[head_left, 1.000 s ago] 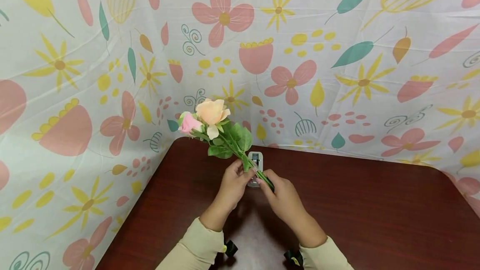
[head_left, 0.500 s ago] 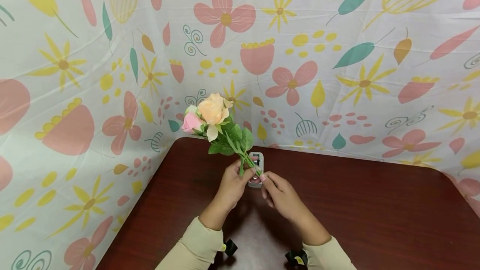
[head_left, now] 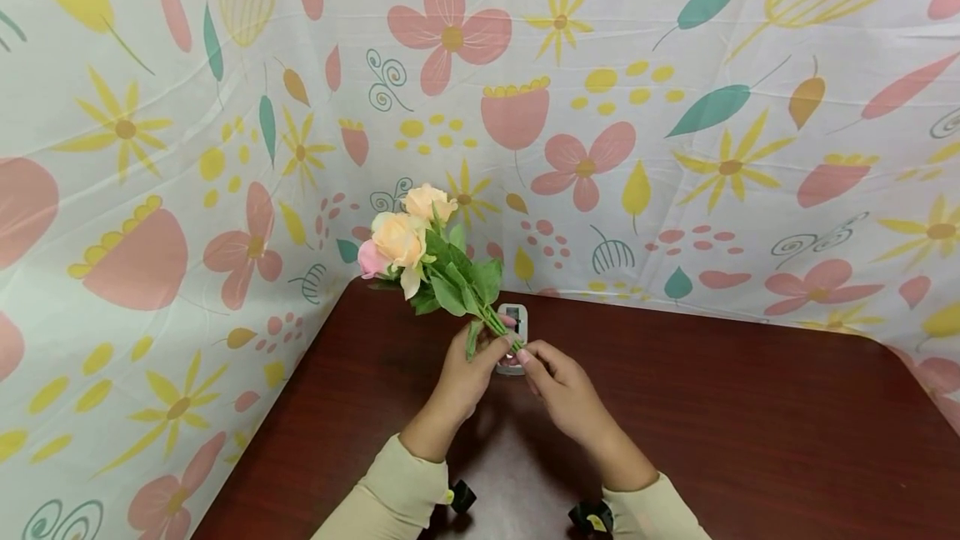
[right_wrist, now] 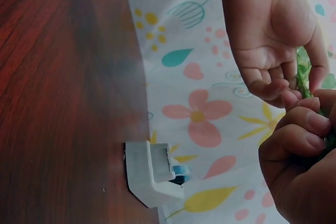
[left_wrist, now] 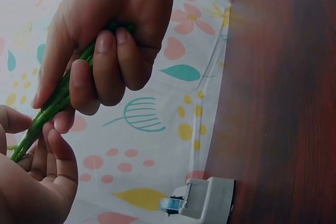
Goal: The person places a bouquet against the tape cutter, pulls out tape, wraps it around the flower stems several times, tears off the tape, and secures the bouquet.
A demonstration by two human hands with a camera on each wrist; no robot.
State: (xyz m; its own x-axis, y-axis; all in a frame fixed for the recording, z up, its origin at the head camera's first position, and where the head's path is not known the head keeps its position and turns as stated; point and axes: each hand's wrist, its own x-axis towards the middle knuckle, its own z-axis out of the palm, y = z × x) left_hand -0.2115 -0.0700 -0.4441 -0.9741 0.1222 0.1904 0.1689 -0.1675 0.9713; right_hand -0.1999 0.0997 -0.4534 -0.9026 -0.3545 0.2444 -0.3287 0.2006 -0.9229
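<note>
Several artificial roses are bunched together, with a large peach rose (head_left: 400, 238), another peach bloom (head_left: 429, 202) behind it and a pink rose (head_left: 371, 260) at the left. Green leaves (head_left: 456, 282) spread below the blooms. My left hand (head_left: 463, 375) pinches the bunched green stems (left_wrist: 48, 113) between thumb and fingers, below the leaves. Close beside it, my right hand (head_left: 567, 394) grips the lower stem ends, its fingers curled round them in the left wrist view. The bouquet slants up and left above the table.
A white tape dispenser (head_left: 513, 315) with a bluish roll stands on the table behind the hands, partly covered by them. The dark red-brown table (head_left: 720, 407) ends at a flower-printed curtain (head_left: 720, 215) at the back and left.
The blooms have turned round, so a second peach rose now shows and the pink one is partly covered. My right hand has shifted its grip up the stem ends, nearer my left hand.
</note>
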